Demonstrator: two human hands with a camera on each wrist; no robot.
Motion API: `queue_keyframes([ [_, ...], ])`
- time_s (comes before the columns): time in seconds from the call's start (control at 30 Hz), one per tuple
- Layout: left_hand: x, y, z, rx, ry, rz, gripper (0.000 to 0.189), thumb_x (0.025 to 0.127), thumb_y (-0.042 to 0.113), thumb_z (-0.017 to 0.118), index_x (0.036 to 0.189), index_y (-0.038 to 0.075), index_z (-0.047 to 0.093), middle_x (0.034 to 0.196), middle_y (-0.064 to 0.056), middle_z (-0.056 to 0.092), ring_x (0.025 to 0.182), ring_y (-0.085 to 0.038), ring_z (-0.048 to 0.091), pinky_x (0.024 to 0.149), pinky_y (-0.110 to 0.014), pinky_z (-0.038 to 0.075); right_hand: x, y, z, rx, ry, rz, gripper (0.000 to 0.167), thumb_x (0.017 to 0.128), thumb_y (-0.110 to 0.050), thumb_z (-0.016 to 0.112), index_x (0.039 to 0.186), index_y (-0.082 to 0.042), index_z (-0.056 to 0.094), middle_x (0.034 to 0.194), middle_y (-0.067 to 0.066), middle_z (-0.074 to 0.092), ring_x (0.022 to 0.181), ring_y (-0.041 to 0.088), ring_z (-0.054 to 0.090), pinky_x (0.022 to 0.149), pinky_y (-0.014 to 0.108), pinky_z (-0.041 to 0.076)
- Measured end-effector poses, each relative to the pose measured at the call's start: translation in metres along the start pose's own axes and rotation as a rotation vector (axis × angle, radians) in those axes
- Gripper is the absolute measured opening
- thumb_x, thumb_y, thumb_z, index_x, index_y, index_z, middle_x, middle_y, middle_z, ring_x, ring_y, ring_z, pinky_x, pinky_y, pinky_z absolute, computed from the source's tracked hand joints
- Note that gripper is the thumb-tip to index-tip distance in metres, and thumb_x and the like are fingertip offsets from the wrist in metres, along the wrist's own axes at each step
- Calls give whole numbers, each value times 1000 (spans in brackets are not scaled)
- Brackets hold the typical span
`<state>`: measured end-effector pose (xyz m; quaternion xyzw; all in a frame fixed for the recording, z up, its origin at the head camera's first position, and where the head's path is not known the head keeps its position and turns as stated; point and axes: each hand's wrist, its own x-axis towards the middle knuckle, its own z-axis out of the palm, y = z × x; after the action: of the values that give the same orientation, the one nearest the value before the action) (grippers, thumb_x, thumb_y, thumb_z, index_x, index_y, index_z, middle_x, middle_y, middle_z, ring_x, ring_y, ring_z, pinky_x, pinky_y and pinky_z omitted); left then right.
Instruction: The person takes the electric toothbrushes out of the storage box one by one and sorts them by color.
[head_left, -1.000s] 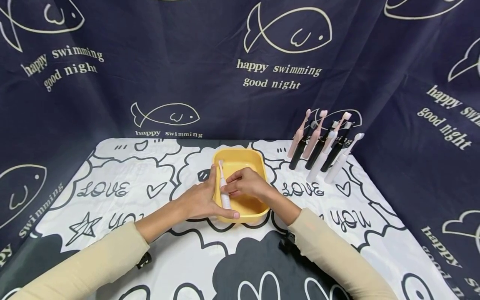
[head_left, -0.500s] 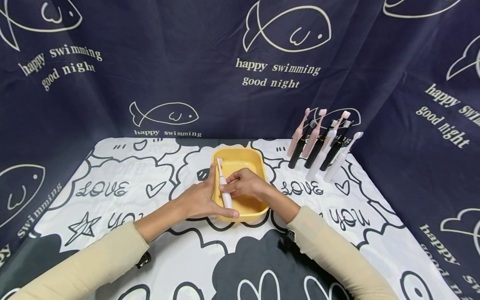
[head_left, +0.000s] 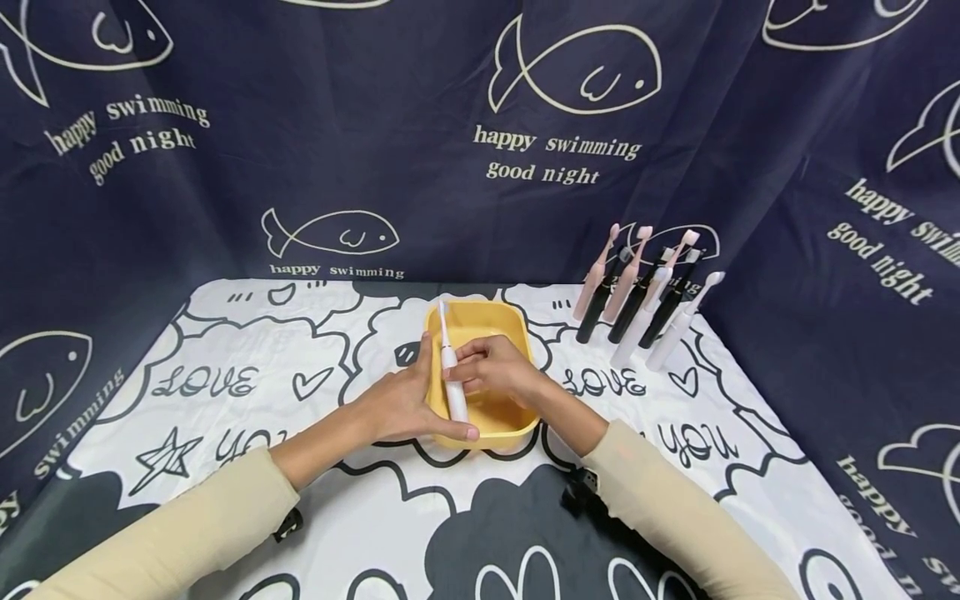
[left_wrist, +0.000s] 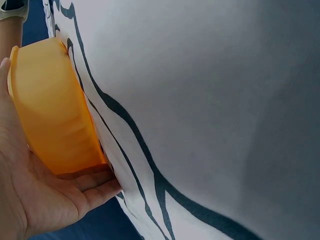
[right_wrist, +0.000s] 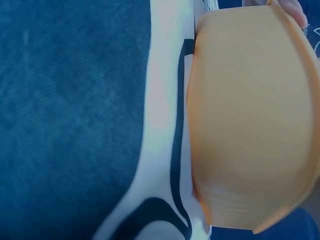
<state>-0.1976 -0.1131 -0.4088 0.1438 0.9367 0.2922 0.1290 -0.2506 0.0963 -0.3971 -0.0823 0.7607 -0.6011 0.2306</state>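
Note:
A white electric toothbrush (head_left: pixel 456 402) lies lengthwise along the left side of a yellow plastic box (head_left: pixel 487 317), its brush head at the far rim. My right hand (head_left: pixel 495 367) reaches into the box and pinches the toothbrush handle between thumb and fingers. On the box's left, my left hand (head_left: pixel 393 404) holds the box, with the thumb along the near rim and the fingers against the left wall. In the left wrist view, the left hand's fingers (left_wrist: pixel 97 185) curve under the outer wall beside the cloth. The right wrist view shows the outside of the box; the toothbrush is hidden there.
Several electric toothbrushes stand upright at the back right: pink (head_left: pixel 591 287), black (head_left: pixel 597 310) and white (head_left: pixel 678 333). A patterned white and grey cloth (head_left: pixel 247 333) covers the table. Dark blue fish-print curtains (head_left: pixel 420 125) hang behind and at both sides.
The white toothbrush has shifted slightly away from me and up, its head now at the box's far rim. My left hand and the box have stayed in place.

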Motion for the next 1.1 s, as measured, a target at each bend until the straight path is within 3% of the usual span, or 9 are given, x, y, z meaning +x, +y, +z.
queue_keyframes([
  [0.13, 0, 0, 0, 8, -1, 5, 177, 66, 96, 86, 179, 11, -19, 167, -27, 56, 123, -33, 73, 105, -50, 59, -5, -1, -4, 44, 20, -48, 35, 95, -2, 85, 127, 9, 72, 109, 13, 84, 89, 15, 80, 92, 39, 69],
  [0.37, 0, 0, 0, -9, 5, 3, 178, 63, 95, 88, 180, 13, -18, 148, -20, 69, 110, -26, 73, 100, -46, 59, -16, -8, -19, 45, 94, -84, 39, 94, -4, 87, 129, 5, 73, 104, 5, 84, 90, 12, 80, 95, 39, 68],
  [0.5, 0, 0, -1, -13, 6, 0, 178, 63, 95, 88, 180, 12, -17, 147, -21, 69, 109, -26, 72, 98, -46, 59, -22, -11, -28, 96, 121, -133, 41, 94, -2, 86, 131, 8, 71, 109, 7, 81, 93, 14, 82, 94, 39, 69],
  [0.67, 0, -1, -1, -23, -5, -3, 176, 65, 93, 89, 180, 12, -16, 151, -21, 68, 112, -26, 72, 99, -46, 59, -30, -14, -43, 112, 187, -163, 43, 94, -3, 87, 133, 7, 71, 111, 6, 82, 96, 14, 82, 90, 34, 69],
  [0.87, 0, -1, -1, -33, 0, 2, 175, 66, 91, 90, 180, 15, -18, 144, -18, 69, 109, -25, 71, 99, -47, 58, -36, -15, -62, 141, 274, -183, 44, 96, -3, 85, 137, 5, 69, 103, -5, 83, 96, 10, 83, 90, 28, 67],
  [1.1, 0, -1, -1, -28, 6, 4, 176, 65, 91, 90, 180, 13, -17, 141, -17, 70, 109, -24, 71, 99, -46, 58, -43, -17, -80, 200, 326, -234, 40, 99, 3, 80, 136, 6, 66, 97, -12, 82, 94, 5, 81, 88, 24, 66],
])
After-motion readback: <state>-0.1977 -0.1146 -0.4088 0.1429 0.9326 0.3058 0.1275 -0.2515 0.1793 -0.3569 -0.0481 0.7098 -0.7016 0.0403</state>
